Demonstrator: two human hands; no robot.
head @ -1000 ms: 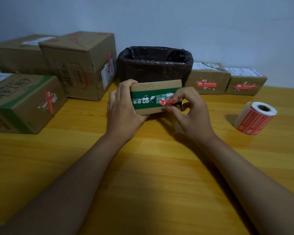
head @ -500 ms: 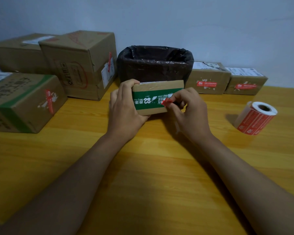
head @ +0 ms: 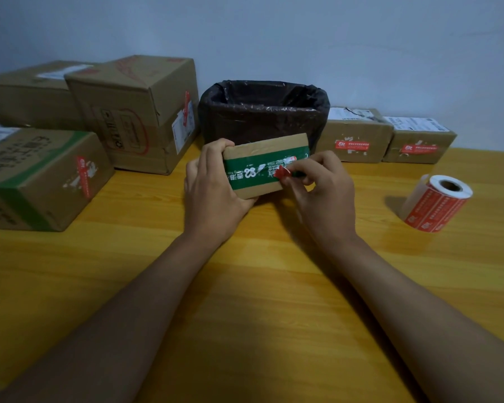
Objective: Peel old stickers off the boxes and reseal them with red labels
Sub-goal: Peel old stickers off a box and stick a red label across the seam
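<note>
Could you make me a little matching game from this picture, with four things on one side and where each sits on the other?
Things:
1. label roll
2. bin
3. small box
4. red sticker

Places:
A. held in the left hand
B. pinched by the right hand
C. lying on the table, far right
D. against the wall, behind the hands

Pairs: 1-C, 2-D, 3-A, 4-B
</note>
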